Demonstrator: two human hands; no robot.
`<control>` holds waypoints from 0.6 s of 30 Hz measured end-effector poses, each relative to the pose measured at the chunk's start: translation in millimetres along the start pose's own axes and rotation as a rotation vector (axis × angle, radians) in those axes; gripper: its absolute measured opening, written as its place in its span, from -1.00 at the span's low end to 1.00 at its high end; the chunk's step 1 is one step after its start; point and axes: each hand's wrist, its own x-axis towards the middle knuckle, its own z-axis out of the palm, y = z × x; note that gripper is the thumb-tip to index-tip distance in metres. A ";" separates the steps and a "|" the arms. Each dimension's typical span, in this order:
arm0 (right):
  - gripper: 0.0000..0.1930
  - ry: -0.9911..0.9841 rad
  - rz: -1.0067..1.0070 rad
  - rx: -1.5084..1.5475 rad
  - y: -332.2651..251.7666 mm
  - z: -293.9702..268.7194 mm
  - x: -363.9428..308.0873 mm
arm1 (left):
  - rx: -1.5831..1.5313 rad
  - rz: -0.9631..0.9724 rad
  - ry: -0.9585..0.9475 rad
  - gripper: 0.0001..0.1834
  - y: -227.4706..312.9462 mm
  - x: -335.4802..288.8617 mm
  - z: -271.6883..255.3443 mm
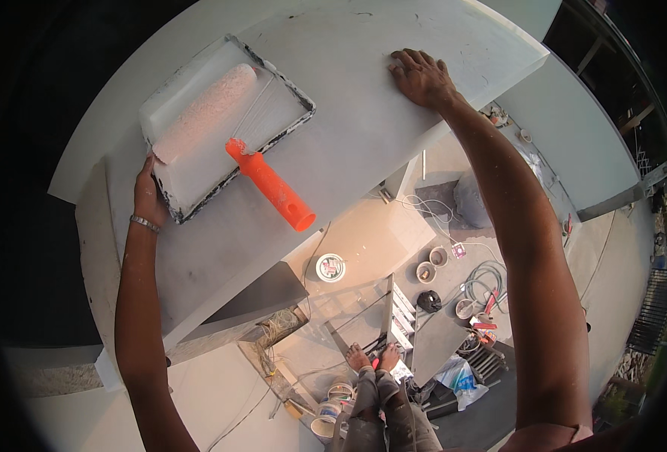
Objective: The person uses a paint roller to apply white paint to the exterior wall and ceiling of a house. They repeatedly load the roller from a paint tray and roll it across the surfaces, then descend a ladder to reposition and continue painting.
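Observation:
A paint tray (185, 187), white inside with dark-smeared edges, rests on a grey-white ledge (363, 128). Across it lies a paint roller with a fluffy, pale pink-white sleeve (209, 111). The roller's orange handle (279, 196) sticks out over the tray's near rim toward me. My left hand (148, 194), a bracelet at its wrist, grips the tray at its left near corner; some of its fingers are hidden by the tray's edge. Farther right, my right hand (422, 78) lies palm down on the ledge, fingers spread, holding nothing.
My bare feet (373, 356) stand on a ladder (401, 316) high above the floor. Down there are a white bucket (330, 267), several small pots, a coiled hose (485, 280), cables and a plastic bag (461, 380). The ledge's front edge drops off steeply.

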 end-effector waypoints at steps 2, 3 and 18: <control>-0.40 -0.026 0.012 -0.025 -7.9 3.3 -2.0 | -0.030 0.026 -0.027 -0.27 -2.1 1.3 -3.1; -0.40 -0.019 0.006 -0.026 -13.6 4.8 -5.0 | -0.061 0.040 -0.041 -0.27 -3.7 3.0 -3.9; -0.26 0.525 -0.119 -0.181 -64.7 26.3 -33.2 | -0.126 0.093 -0.172 -0.25 -13.3 17.6 -16.9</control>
